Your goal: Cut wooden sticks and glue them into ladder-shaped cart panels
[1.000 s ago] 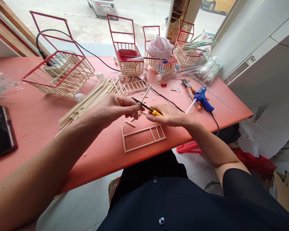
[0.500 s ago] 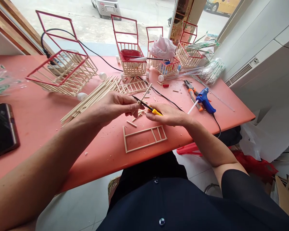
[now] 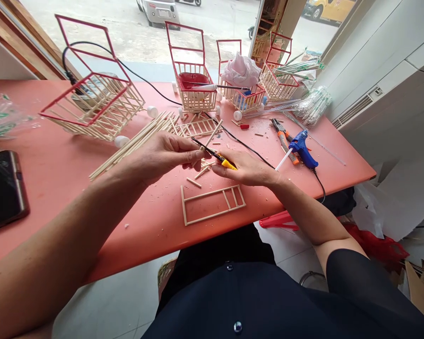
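Observation:
Between thumb and fingers, my left hand pinches a thin wooden stick that slants up and to the right. My right hand is closed around the yellow handle of a cutting tool; its dark jaws meet the stick close to my left fingertips. Whether the tool is scissors or pliers I cannot make out. Nearer to me lies a small ladder-like stick frame, with two rungs toward its right end. Short cut pieces are scattered under my hands.
A bundle of long sticks lies left of centre. Several stick-built carts with red rims, such as the large one, stand at the back. Pliers and a blue glue gun lie on the right, a phone at the left edge.
The camera view has shifted slightly. My hands stay together with the stick and the tool, almost unmoved.

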Tool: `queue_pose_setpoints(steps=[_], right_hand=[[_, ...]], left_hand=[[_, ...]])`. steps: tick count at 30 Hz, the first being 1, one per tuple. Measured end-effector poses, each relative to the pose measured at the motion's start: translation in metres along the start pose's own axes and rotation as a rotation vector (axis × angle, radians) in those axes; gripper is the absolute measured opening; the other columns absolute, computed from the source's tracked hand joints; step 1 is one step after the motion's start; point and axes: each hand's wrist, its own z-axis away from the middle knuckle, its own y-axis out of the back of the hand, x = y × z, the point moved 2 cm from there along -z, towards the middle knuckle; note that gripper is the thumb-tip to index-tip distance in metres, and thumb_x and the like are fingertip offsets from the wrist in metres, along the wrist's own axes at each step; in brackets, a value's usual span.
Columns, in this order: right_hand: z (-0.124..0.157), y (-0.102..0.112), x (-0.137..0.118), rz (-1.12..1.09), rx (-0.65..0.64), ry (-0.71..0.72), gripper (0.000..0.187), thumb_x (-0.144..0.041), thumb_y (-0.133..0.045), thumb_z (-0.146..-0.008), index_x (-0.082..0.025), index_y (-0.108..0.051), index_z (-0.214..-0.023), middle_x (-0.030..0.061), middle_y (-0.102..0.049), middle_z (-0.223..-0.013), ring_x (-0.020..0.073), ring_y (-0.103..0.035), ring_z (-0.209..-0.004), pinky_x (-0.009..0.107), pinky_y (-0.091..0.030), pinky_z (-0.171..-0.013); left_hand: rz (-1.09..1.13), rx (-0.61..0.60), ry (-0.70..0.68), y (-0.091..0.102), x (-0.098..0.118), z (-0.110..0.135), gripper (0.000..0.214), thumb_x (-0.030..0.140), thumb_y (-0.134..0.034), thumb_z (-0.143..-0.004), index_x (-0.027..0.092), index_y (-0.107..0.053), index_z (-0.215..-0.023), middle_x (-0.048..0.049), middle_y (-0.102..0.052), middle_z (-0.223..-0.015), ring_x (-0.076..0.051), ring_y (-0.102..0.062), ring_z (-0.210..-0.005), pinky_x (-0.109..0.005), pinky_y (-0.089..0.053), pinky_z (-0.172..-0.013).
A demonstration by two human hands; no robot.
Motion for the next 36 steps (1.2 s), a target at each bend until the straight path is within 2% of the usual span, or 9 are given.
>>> queue_pose_setpoints(steps=[6,11,20,24,31,36], right_hand=[[0.001,-0.008,0.007,-0.018,0.066,-0.015,0.044,-0.062,-0.060,-0.101,-0.018,-0.064,-0.099,0.0052,-0.068,-0.092,0.0213,-0.055,-0.087,0.032,-0.039,-0.080],[0.003,-0.009,0.009,0.025,0.071,-0.043,0.038,-0.057,-0.062,-0.099,-0.019,-0.060,-0.093,0.0042,-0.066,-0.087,0.0195,-0.052,-0.080,0.032,-0.037,-0.077],[0.006,-0.009,0.012,0.051,0.107,-0.032,0.052,-0.071,-0.058,-0.101,-0.021,-0.055,-0.089,0.0047,-0.062,-0.085,0.0198,-0.052,-0.080,0.033,-0.036,-0.078],[0.007,-0.005,0.014,0.127,0.113,-0.022,0.045,-0.063,-0.057,-0.106,-0.021,-0.056,-0.090,0.0055,-0.065,-0.089,0.0194,-0.053,-0.082,0.032,-0.037,-0.079],[0.006,-0.011,0.011,0.190,0.239,-0.040,0.030,-0.047,-0.056,-0.110,-0.020,-0.059,-0.096,0.0068,-0.068,-0.093,0.0200,-0.055,-0.085,0.031,-0.038,-0.081],[0.006,-0.016,0.011,0.286,0.311,-0.105,0.038,-0.051,-0.055,-0.109,-0.023,-0.050,-0.085,0.0025,-0.056,-0.079,0.0177,-0.042,-0.071,0.033,-0.031,-0.074]], left_hand=[[-0.020,-0.049,0.020,-0.001,0.000,0.000,0.043,0.059,-0.094,-0.077,0.019,-0.083,-0.068,-0.0064,-0.070,-0.063,-0.016,-0.058,-0.062,-0.029,-0.047,-0.061],[0.030,-0.038,0.027,-0.005,-0.005,-0.002,0.041,0.058,-0.097,-0.075,0.019,-0.084,-0.068,-0.0053,-0.072,-0.063,-0.014,-0.056,-0.060,-0.027,-0.046,-0.060],[0.040,-0.010,0.026,-0.011,-0.003,0.000,0.037,0.054,-0.096,-0.077,0.018,-0.088,-0.077,-0.0057,-0.075,-0.067,-0.015,-0.059,-0.063,-0.027,-0.048,-0.062],[0.058,0.013,-0.011,-0.012,-0.003,0.000,0.041,0.058,-0.096,-0.078,0.018,-0.086,-0.074,-0.0049,-0.073,-0.065,-0.014,-0.057,-0.062,-0.026,-0.046,-0.061],[0.072,0.096,-0.029,-0.015,0.000,0.000,0.047,0.061,-0.098,-0.074,0.017,-0.082,-0.068,-0.0045,-0.069,-0.063,-0.013,-0.054,-0.061,-0.026,-0.043,-0.059],[0.028,0.112,-0.030,-0.017,0.010,0.002,0.054,0.064,-0.096,-0.072,0.018,-0.071,-0.057,-0.0032,-0.062,-0.059,-0.012,-0.050,-0.059,-0.027,-0.042,-0.057]])
